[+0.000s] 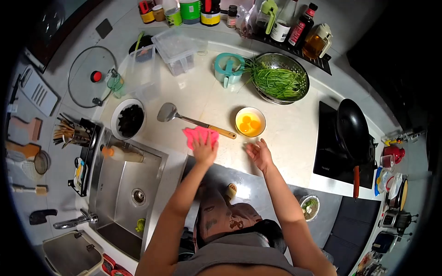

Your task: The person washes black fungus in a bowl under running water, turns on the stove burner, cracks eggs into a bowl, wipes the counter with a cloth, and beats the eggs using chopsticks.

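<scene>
Counter between sink and hob.
Left hand on cloth, beside spatula; right hand just before bowl containing egg yolks. Colander holding greens stands behind, pitcher to its left; frying pan on hob.

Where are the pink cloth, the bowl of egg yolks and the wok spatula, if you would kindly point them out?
Pink cloth [189, 135], head view: uncovered left part.
Bowl of egg yolks [250, 110], head view: far inner wall.
Wok spatula [190, 120], head view: metal shaft.
</scene>
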{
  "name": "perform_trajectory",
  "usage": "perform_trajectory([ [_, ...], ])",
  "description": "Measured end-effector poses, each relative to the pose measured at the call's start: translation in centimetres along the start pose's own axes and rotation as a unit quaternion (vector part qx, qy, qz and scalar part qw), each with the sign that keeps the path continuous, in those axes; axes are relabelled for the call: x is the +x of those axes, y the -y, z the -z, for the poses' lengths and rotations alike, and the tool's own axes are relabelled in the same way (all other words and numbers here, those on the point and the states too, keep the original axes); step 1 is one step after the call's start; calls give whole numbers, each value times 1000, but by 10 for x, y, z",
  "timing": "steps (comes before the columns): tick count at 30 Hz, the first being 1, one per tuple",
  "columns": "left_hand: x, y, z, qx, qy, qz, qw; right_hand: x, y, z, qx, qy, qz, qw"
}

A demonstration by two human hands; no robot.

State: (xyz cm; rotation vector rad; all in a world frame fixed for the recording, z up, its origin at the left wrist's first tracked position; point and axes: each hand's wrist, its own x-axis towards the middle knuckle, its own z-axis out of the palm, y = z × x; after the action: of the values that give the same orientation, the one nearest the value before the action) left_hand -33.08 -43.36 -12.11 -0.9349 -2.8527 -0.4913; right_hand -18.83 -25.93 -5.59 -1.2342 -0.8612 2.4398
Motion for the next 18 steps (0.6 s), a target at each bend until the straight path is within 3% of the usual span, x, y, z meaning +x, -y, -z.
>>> perform_trajectory([
  [2,-10,-26,-2,-27,18,-14,999,10,9,-9,23,-2,11,1000],
  [8,-5,-18,15,-113,160,-268,943,38,12,-16,-19,22,27,999],
  [9,5,-17,24,-125,188,-277,934,37,11,-15,-28,17,33,999],
  [12,35,-9,14,-98,157,-324,928,35,12,-15,-38,-6,35,999],
  [18,101,0,0,-6,159,-149,976,11,17,0,2,-53,69,996],
])
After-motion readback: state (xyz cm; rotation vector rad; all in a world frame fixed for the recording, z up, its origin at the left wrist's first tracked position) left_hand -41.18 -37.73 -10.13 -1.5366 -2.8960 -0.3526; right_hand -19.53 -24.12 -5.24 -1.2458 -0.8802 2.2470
